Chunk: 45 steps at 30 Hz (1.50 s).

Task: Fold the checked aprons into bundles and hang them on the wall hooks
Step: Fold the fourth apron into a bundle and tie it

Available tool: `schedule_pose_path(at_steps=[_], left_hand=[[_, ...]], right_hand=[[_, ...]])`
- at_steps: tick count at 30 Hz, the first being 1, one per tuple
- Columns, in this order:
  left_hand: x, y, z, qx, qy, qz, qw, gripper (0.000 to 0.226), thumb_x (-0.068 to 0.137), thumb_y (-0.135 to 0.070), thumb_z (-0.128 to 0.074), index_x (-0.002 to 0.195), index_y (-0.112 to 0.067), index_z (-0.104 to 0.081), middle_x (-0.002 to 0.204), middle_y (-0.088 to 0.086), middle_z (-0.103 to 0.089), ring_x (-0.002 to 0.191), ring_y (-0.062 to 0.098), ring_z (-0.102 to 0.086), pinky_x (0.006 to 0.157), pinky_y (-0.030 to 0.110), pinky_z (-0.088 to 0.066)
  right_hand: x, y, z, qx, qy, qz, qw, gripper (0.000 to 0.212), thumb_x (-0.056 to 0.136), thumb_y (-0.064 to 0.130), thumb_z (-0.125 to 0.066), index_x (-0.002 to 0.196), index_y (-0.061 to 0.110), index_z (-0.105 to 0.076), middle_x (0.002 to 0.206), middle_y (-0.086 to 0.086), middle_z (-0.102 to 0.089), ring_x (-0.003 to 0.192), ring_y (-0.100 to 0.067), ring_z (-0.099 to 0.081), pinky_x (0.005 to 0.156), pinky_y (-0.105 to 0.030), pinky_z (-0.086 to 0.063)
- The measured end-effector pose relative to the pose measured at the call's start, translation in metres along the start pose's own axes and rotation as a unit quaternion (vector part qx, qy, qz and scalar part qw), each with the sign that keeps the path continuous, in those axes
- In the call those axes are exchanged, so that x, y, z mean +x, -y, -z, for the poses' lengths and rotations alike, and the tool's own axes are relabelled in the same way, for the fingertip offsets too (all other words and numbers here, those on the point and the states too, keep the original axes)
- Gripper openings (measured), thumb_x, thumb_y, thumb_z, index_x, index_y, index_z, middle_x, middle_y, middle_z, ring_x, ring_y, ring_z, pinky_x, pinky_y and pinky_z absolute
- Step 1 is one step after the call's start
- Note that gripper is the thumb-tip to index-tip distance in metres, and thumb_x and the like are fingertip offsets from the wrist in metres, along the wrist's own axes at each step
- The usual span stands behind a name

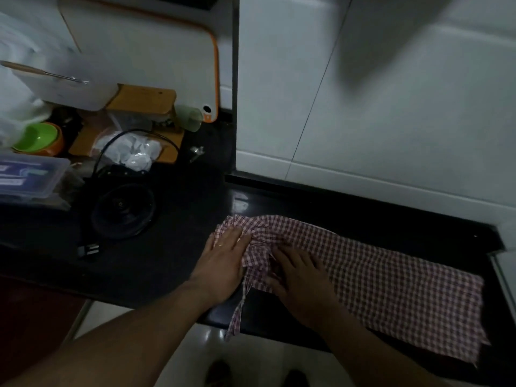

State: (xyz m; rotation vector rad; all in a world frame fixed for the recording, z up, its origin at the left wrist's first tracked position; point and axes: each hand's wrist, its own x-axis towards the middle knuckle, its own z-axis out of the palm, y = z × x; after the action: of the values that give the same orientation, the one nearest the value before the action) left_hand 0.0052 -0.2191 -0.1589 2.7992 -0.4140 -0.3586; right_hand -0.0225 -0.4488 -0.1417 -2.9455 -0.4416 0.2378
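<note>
You have one red-and-white checked apron (377, 277) lying lengthwise on the dark tabletop (173, 263), left to right. Its left end is bunched and wrinkled, and a narrow strip hangs off the front edge there. Its right part lies flat and smooth, with the far corner overhanging the front edge.

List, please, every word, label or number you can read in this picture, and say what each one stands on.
No text here is legible.
clear plastic box: its blue and white labels are too blurred to read.
checked apron: only the check pattern shows, with no print or tag.
</note>
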Motion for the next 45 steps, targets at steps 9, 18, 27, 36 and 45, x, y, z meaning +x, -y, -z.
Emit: schedule_pose_path(at_steps=[9, 18, 27, 36, 45], left_hand=[[-0.005, 0.019, 0.017, -0.206, -0.085, 0.222, 0.949, 0.098, 0.084, -0.075, -0.063, 0.157, -0.016, -0.032, 0.156, 0.008, -0.042, 0.142, 0.028, -0.043, 0.117, 0.051, -0.037], [0.017, -0.041, 0.051, -0.346, -0.092, 0.173, 0.917, 0.011, 0.089, -0.029, -0.074, 0.098, -0.027, -0.070, 0.089, -0.010, -0.075, 0.084, 0.011, -0.071, 0.079, 0.032, -0.059], [0.049, -0.201, 0.047, -0.193, -0.081, -0.001, 0.978, 0.012, 0.093, -0.029, -0.062, 0.094, -0.028, -0.050, 0.097, -0.004, -0.059, 0.092, 0.019, -0.062, 0.069, 0.027, -0.036], [0.062, -0.257, -0.012, 0.003, 0.099, -0.077, 0.992, 0.042, 0.095, -0.041, -0.056, 0.129, -0.017, -0.051, 0.125, 0.007, -0.057, 0.103, 0.030, -0.065, 0.080, 0.038, -0.049], [0.076, -0.172, -0.003, -0.258, -0.070, 0.284, 0.921, 0.079, 0.082, -0.074, -0.061, 0.136, -0.017, -0.051, 0.137, 0.011, -0.052, 0.127, 0.033, -0.052, 0.108, 0.055, -0.044]], right_hand=[[0.003, -0.007, -0.012, 0.019, -0.003, 0.003, 1.000, 0.070, 0.100, 0.069, -0.025, 0.160, 0.034, -0.026, 0.166, 0.007, -0.029, 0.151, -0.021, -0.030, 0.122, -0.054, -0.023], [0.003, -0.021, -0.024, 0.043, -0.061, -0.008, 0.997, 0.050, 0.104, 0.041, -0.033, 0.146, 0.021, -0.053, 0.152, 0.001, -0.050, 0.139, -0.020, -0.047, 0.119, -0.047, -0.034], [-0.056, -0.077, -0.003, 0.161, -0.150, -0.070, 0.973, 0.036, 0.099, 0.024, -0.050, 0.130, 0.016, -0.064, 0.132, -0.002, -0.063, 0.123, -0.021, -0.056, 0.112, -0.046, -0.042], [-0.072, -0.122, 0.043, 0.680, -0.018, -0.379, 0.627, 0.037, 0.107, 0.050, -0.042, 0.104, 0.030, -0.073, 0.100, 0.001, -0.080, 0.093, -0.019, -0.077, 0.087, -0.044, -0.062], [-0.023, -0.113, 0.029, 0.550, 0.012, -0.392, 0.737, 0.018, 0.097, 0.030, -0.065, 0.087, 0.017, -0.072, 0.090, -0.005, -0.076, 0.086, -0.024, -0.074, 0.079, -0.046, -0.064]])
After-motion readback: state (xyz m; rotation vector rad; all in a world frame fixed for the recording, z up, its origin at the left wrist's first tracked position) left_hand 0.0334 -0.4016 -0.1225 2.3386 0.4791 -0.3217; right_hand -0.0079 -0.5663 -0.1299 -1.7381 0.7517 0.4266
